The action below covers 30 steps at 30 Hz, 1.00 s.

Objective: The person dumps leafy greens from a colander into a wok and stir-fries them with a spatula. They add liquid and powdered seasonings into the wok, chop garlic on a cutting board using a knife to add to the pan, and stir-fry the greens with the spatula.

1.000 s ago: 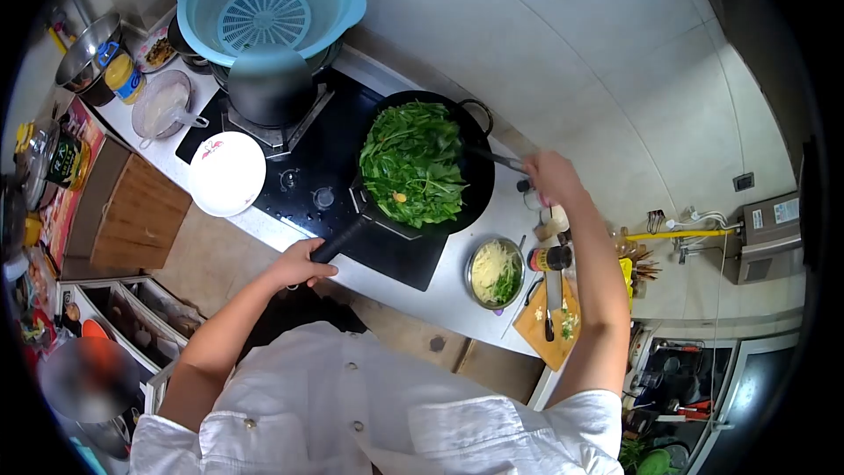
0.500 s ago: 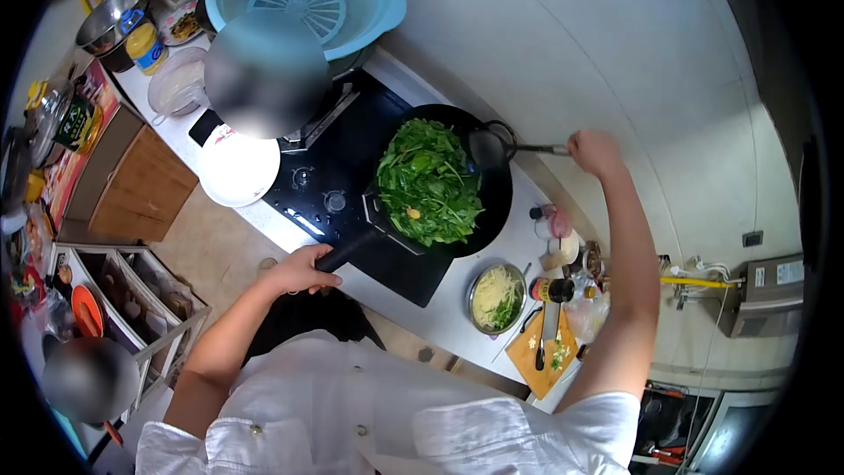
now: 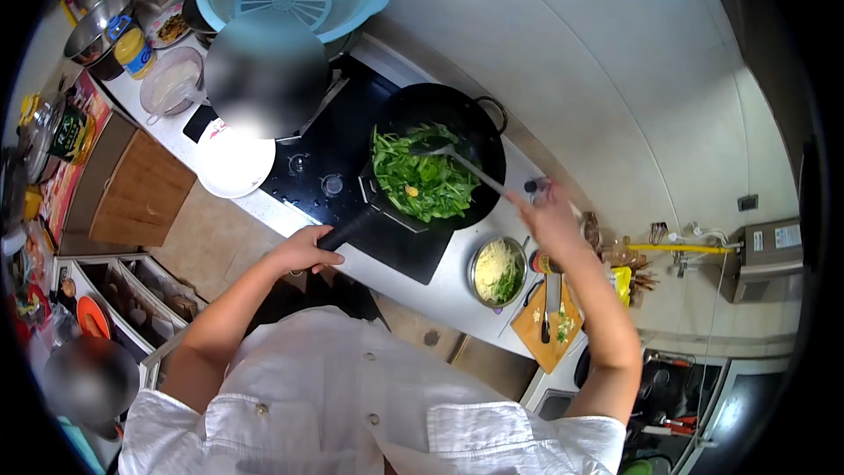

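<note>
A black wok [image 3: 486, 198] sits on the dark glass hob, heaped with leafy greens [image 3: 422, 176] that bear one small yellowish piece. My left hand [image 3: 303, 252] is closed around the wok's handle [image 3: 347, 230]. In my right hand [image 3: 549, 222] is the handle of a spatula [image 3: 475, 170], though motion blurs the fingers somewhat. The spatula's head rests against the far side of the greens inside the wok.
Right of the hob stand a metal bowl [image 3: 498, 273] of pale shreds and chopped greens, and a cutting board [image 3: 538, 334] with a knife [image 3: 552, 303]. A white plate [image 3: 236, 160] lies left of the burners; a blue basin [image 3: 356, 0] is behind.
My right hand has come down and nearer, swinging the spatula from the wok's far rim into the greens. The greens are pulled together. My left hand keeps its hold.
</note>
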Each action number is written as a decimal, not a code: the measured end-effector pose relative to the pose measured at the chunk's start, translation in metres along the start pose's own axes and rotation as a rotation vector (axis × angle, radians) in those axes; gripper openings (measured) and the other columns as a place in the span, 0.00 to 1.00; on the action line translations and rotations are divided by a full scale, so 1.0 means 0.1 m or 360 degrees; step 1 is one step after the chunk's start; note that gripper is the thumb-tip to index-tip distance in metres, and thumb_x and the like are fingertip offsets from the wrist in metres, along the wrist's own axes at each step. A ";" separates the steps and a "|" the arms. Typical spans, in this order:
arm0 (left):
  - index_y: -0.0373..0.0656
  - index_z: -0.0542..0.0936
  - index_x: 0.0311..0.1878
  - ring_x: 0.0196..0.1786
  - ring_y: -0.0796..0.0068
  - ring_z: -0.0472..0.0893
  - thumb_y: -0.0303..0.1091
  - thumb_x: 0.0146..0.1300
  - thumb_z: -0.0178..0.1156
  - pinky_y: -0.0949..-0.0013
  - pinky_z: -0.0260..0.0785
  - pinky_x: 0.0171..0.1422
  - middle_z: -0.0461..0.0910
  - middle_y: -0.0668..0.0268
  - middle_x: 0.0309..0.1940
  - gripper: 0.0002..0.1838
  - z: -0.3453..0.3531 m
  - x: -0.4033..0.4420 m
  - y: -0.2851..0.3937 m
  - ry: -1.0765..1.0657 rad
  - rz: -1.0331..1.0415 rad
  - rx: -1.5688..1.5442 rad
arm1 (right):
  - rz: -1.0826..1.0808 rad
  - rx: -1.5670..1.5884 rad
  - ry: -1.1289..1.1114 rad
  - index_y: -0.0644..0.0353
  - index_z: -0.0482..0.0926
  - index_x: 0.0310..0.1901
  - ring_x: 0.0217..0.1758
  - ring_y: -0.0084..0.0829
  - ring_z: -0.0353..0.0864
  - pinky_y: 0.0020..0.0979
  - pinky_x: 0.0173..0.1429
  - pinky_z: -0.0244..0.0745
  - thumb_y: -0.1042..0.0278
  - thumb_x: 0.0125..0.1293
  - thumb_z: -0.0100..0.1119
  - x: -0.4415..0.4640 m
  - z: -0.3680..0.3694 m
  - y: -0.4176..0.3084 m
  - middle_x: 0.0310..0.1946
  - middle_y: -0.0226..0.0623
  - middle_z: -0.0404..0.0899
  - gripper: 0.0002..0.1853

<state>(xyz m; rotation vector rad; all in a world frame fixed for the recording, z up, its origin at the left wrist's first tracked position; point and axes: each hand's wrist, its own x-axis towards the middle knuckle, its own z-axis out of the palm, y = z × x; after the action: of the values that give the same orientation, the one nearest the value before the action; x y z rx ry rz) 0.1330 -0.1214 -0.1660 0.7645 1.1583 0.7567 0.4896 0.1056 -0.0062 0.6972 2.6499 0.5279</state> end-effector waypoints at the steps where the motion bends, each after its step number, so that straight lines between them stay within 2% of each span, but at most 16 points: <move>1: 0.37 0.73 0.40 0.15 0.83 0.69 0.28 0.54 0.67 0.76 0.61 0.21 0.72 0.71 0.18 0.14 -0.01 0.00 0.00 0.0007 -0.0004 0.0018 | 0.0045 0.0038 0.0003 0.47 0.69 0.65 0.29 0.40 0.76 0.39 0.45 0.67 0.65 0.65 0.54 -0.08 -0.02 -0.10 0.24 0.38 0.77 0.25; 2: 0.37 0.73 0.40 0.15 0.83 0.69 0.28 0.54 0.67 0.76 0.61 0.21 0.72 0.71 0.18 0.14 -0.01 0.01 0.01 -0.0018 0.0002 0.0028 | 0.0115 0.0074 -0.0007 0.47 0.68 0.65 0.27 0.40 0.76 0.38 0.43 0.68 0.66 0.64 0.55 -0.18 -0.06 -0.25 0.23 0.38 0.77 0.26; 4: 0.36 0.74 0.42 0.16 0.82 0.69 0.29 0.54 0.67 0.76 0.61 0.21 0.72 0.70 0.18 0.15 0.01 0.00 0.04 0.0018 -0.0046 -0.0024 | 0.0243 0.0054 -0.0007 0.47 0.68 0.66 0.24 0.40 0.76 0.37 0.41 0.70 0.64 0.64 0.56 -0.54 0.37 -0.66 0.22 0.40 0.78 0.27; 6: 0.35 0.74 0.45 0.16 0.82 0.70 0.30 0.54 0.67 0.76 0.61 0.22 0.73 0.70 0.20 0.17 -0.03 0.00 0.03 -0.0035 -0.0055 -0.0015 | 0.0456 0.0383 0.0045 0.48 0.67 0.66 0.21 0.38 0.75 0.35 0.41 0.71 0.64 0.64 0.56 -0.76 0.41 -1.06 0.22 0.43 0.79 0.27; 8: 0.35 0.74 0.46 0.16 0.82 0.70 0.30 0.54 0.67 0.75 0.62 0.22 0.73 0.69 0.20 0.18 -0.01 -0.01 0.06 -0.0040 -0.0063 -0.0025 | 0.0503 0.0381 0.0003 0.47 0.70 0.64 0.22 0.37 0.76 0.37 0.37 0.72 0.63 0.64 0.57 -0.81 0.29 -1.06 0.23 0.43 0.79 0.25; 10: 0.35 0.74 0.48 0.16 0.82 0.69 0.29 0.55 0.66 0.76 0.61 0.22 0.72 0.70 0.20 0.18 -0.02 0.01 0.02 -0.0053 -0.0073 -0.0015 | 0.0762 0.0760 -0.0044 0.45 0.74 0.61 0.25 0.39 0.78 0.39 0.35 0.74 0.63 0.64 0.58 -0.86 -0.03 -0.93 0.26 0.43 0.81 0.22; 11: 0.35 0.73 0.50 0.16 0.82 0.69 0.28 0.55 0.65 0.76 0.60 0.21 0.72 0.71 0.19 0.19 -0.02 0.02 0.01 -0.0046 -0.0075 -0.0028 | 0.0771 0.0738 0.0061 0.44 0.77 0.57 0.25 0.41 0.79 0.41 0.34 0.76 0.63 0.64 0.58 -0.86 -0.20 -0.84 0.26 0.42 0.81 0.19; 12: 0.35 0.73 0.50 0.16 0.82 0.69 0.28 0.55 0.65 0.76 0.60 0.21 0.72 0.71 0.19 0.19 -0.02 0.03 0.00 -0.0063 -0.0075 -0.0012 | 0.0841 0.0790 -0.0053 0.43 0.79 0.55 0.25 0.42 0.80 0.41 0.35 0.76 0.61 0.65 0.57 -0.80 -0.51 -0.78 0.25 0.43 0.81 0.16; 15: 0.35 0.73 0.50 0.16 0.82 0.69 0.29 0.55 0.66 0.75 0.60 0.21 0.72 0.70 0.20 0.19 -0.01 0.02 -0.01 -0.0046 -0.0062 -0.0005 | 0.0749 0.0667 0.0027 0.45 0.81 0.52 0.25 0.41 0.81 0.41 0.35 0.77 0.60 0.66 0.55 -0.72 -1.05 -0.69 0.23 0.44 0.81 0.14; 17: 0.35 0.73 0.49 0.16 0.81 0.69 0.30 0.55 0.66 0.75 0.61 0.22 0.71 0.70 0.20 0.20 -0.02 0.03 0.01 -0.0051 -0.0061 0.0059 | 0.0645 0.0538 -0.0165 0.47 0.81 0.51 0.27 0.40 0.82 0.40 0.34 0.76 0.60 0.64 0.56 -0.57 -1.37 -0.78 0.20 0.43 0.80 0.15; 18: 0.35 0.73 0.49 0.16 0.81 0.69 0.30 0.55 0.66 0.75 0.61 0.22 0.71 0.70 0.20 0.20 -0.03 0.03 0.03 -0.0060 -0.0053 0.0064 | 0.0617 0.0500 -0.0337 0.53 0.82 0.47 0.29 0.41 0.83 0.41 0.34 0.76 0.65 0.64 0.53 -0.43 -1.47 -0.91 0.23 0.44 0.81 0.13; 20: 0.34 0.73 0.49 0.17 0.81 0.70 0.31 0.55 0.66 0.75 0.61 0.22 0.71 0.70 0.20 0.20 -0.03 0.03 0.01 -0.0086 -0.0016 0.0063 | 0.0553 0.0349 -0.0550 0.56 0.82 0.45 0.31 0.41 0.84 0.41 0.35 0.76 0.69 0.65 0.49 -0.19 -1.06 -1.13 0.25 0.44 0.82 0.12; 22: 0.34 0.72 0.49 0.17 0.81 0.70 0.33 0.56 0.66 0.75 0.61 0.22 0.71 0.70 0.20 0.20 -0.04 0.05 -0.03 -0.0107 0.0016 0.0032 | 0.0625 0.0322 -0.0516 0.58 0.81 0.44 0.32 0.41 0.84 0.41 0.36 0.76 0.71 0.64 0.46 0.05 -0.75 -1.27 0.27 0.45 0.82 0.13; 23: 0.34 0.72 0.49 0.17 0.81 0.70 0.33 0.56 0.65 0.75 0.60 0.22 0.71 0.70 0.19 0.20 -0.04 0.06 -0.04 -0.0125 0.0016 0.0033 | 0.0699 0.0301 -0.0424 0.56 0.81 0.43 0.32 0.43 0.83 0.42 0.37 0.76 0.67 0.65 0.47 0.10 -0.69 -1.26 0.26 0.46 0.82 0.12; 27: 0.36 0.73 0.46 0.17 0.80 0.70 0.33 0.54 0.66 0.74 0.63 0.22 0.72 0.69 0.23 0.19 -0.08 0.03 -0.02 -0.0167 0.0034 0.0030 | 0.0798 0.0497 -0.0286 0.51 0.82 0.46 0.32 0.46 0.82 0.44 0.39 0.76 0.60 0.64 0.51 0.04 -1.08 -0.97 0.27 0.45 0.82 0.13; 30: 0.35 0.73 0.46 0.17 0.80 0.71 0.33 0.55 0.66 0.74 0.64 0.22 0.72 0.68 0.23 0.19 -0.10 0.08 -0.11 -0.0180 0.0068 -0.0006 | 0.0692 0.0404 -0.0097 0.52 0.81 0.50 0.31 0.43 0.81 0.42 0.40 0.75 0.68 0.57 0.60 0.03 -1.66 -0.99 0.26 0.43 0.81 0.17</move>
<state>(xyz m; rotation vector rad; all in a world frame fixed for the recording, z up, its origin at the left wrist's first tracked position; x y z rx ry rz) 0.1264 -0.1187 -0.1813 0.8204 1.0414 0.7414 0.3789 -0.0169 0.0943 1.3593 2.5342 0.2708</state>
